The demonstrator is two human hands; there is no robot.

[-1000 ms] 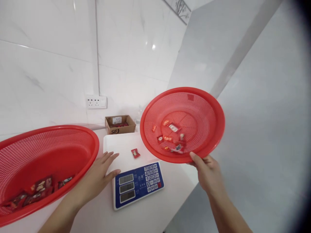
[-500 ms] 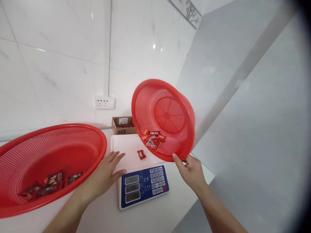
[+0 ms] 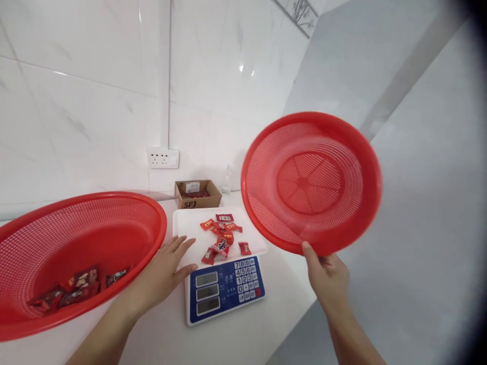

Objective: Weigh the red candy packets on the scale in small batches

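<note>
1. Mesh of the small red basket (image 3: 312,182) faces the camera. It is held in the air, tipped steeply on edge, up and to the right of the scale, and nothing lies inside it.
2. The right hand (image 3: 329,276) is closed on the basket's lower rim, with the thumb on the inner side and the fingers behind.
3. Just left of and below the basket, wrapped candies (image 3: 222,235) lie scattered on the white scale tray (image 3: 186,225). Most form a loose cluster, and 1 lies apart near the tray's front right edge.
4. The left hand (image 3: 163,276) lies flat and wide open with its fingers spread and its fingertips at the tray's front left corner, holding nothing.
5. The scale's blue panel (image 3: 224,289), with 3 displays and a keypad, sits in front of the tray.
6. At the left stands a large red basket (image 3: 152,223), just beside the left hand, with several dark red packets (image 3: 76,289) in its bottom.
7. Behind the scale, a cardboard box (image 3: 198,193) stands by the tiled wall, below a white socket strip (image 3: 163,158).
</note>
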